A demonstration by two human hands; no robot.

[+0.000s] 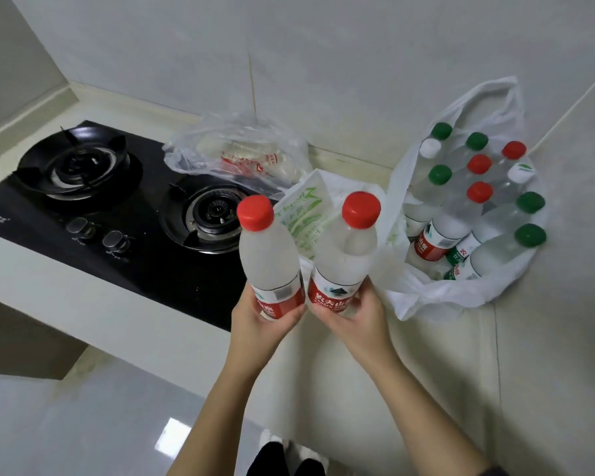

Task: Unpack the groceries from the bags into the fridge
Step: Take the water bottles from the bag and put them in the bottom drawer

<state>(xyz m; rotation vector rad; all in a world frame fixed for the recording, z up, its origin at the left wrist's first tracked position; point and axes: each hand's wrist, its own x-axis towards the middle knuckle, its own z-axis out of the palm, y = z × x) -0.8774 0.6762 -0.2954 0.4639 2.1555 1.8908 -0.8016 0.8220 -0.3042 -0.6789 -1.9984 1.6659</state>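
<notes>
My left hand grips the base of a frosted water bottle with a red cap and red label. Beside it, my right hand holds a second red-capped bottle by its base. Both bottles stand upright above the counter's front edge. To the right, an open white plastic bag on the counter holds several more bottles with red, green and white caps. No fridge is in view.
A black two-burner gas stove is set into the counter on the left. A clear plastic bag of pale food lies at the back on the stove's right end. A white bag with green print sits behind the held bottles. The tiled wall rises behind.
</notes>
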